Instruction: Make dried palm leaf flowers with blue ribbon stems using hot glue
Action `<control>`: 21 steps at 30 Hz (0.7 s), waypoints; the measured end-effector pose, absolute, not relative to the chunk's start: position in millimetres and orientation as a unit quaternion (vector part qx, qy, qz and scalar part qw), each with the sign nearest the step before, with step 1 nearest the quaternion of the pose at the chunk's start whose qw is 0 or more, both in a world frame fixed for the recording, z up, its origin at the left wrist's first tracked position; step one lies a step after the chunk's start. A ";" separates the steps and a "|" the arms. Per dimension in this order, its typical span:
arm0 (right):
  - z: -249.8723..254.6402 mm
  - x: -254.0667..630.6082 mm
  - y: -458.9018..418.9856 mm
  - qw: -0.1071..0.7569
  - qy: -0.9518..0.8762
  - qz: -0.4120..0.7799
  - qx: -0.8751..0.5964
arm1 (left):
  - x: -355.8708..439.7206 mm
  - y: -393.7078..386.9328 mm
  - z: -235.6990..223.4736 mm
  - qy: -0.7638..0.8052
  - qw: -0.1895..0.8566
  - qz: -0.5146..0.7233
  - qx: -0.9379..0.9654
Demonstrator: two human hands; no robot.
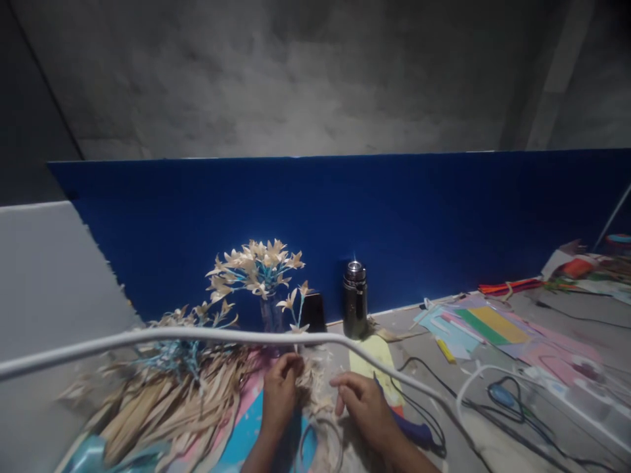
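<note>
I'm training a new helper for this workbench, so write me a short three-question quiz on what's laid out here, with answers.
1. True or false: the metal flask stands to the left of the vase of pale flowers.
2. Multiple choice: which two colours show side by side on the banded sheet at the right?
A) red and black
B) green and yellow
C) purple and white
3. Fill in the missing word: the heap of dried strips lies to the ____ of the person's left hand.

Key: 1. False; 2. B; 3. left
</note>
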State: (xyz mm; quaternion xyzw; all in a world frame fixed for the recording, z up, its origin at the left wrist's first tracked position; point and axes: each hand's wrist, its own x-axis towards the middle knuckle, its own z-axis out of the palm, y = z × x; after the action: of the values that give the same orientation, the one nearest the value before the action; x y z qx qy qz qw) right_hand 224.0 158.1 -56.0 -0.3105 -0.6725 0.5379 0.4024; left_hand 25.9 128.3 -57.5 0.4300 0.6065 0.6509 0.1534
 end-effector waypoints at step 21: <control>-87.2 221.6 159.6 0.378 -0.703 0.513 -0.314 | 39.9 124.7 -82.2 0.594 0.069 0.620 0.509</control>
State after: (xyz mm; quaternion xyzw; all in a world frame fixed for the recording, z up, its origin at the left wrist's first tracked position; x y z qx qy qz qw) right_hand 221.6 159.6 -87.2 -0.3144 -0.7034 0.5131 0.3785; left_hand 39.9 124.7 -82.2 0.5085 0.5937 0.6198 0.0688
